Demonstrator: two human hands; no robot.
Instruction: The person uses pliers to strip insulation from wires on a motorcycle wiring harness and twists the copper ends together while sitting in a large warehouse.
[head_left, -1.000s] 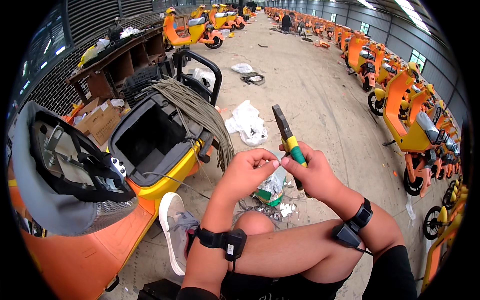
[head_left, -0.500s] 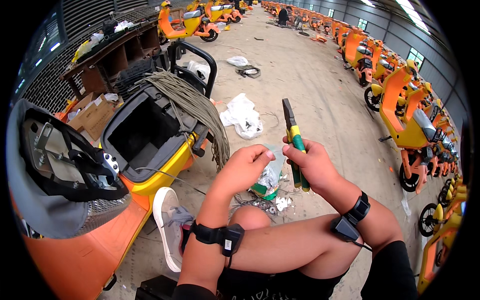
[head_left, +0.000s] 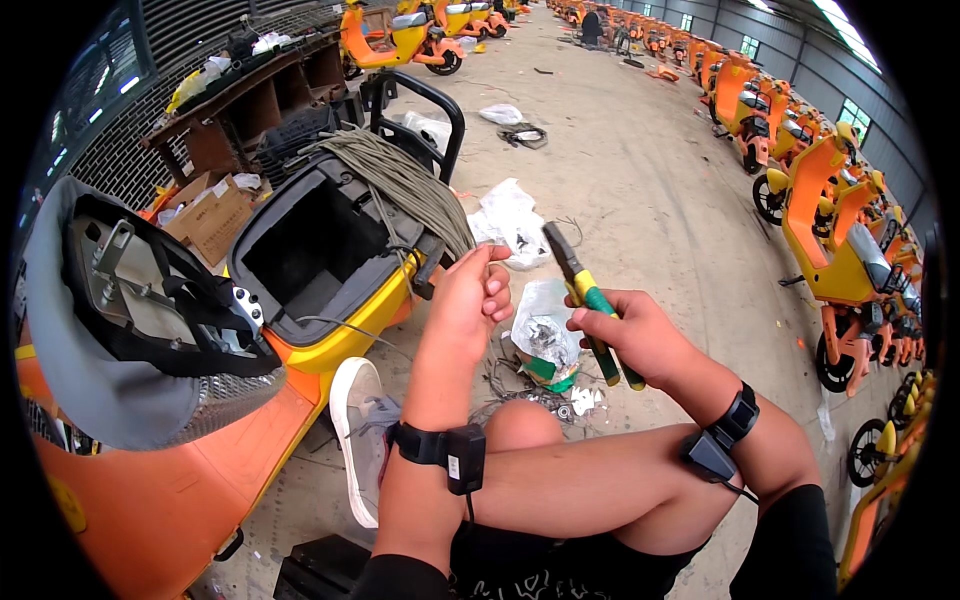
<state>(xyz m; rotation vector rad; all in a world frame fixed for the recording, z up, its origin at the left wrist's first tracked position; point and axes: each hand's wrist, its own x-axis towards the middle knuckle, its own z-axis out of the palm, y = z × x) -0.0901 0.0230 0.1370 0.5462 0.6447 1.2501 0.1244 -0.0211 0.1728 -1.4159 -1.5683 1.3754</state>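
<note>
My right hand (head_left: 635, 335) grips a pair of pliers (head_left: 583, 278) with green and yellow handles, their dark jaws tilted up and to the left. My left hand (head_left: 470, 295) is raised beside them, thumb and fingers pinched together. What it holds, if anything, is too small to make out. Behind its fingertips a thick bundle of grey-green cords (head_left: 400, 175) drapes over the rim of an open storage box (head_left: 300, 235) on a yellow and orange scooter (head_left: 370, 315). Its grey seat (head_left: 110, 350) is flipped up at the left. The pliers touch nothing in view.
Below my hands a clear plastic bag (head_left: 545, 325) of small parts stands on the floor among loose wires and white bits. A white bag (head_left: 510, 215) lies farther off. Rows of scooters (head_left: 815, 255) line the right. A cardboard box (head_left: 210, 220) and rusty bench (head_left: 240, 110) stand left.
My left hand has moved up and away from the pliers toward the cords, its fingers curling in. The pliers stay in my right hand, tilted farther left. The view has shifted slightly.
</note>
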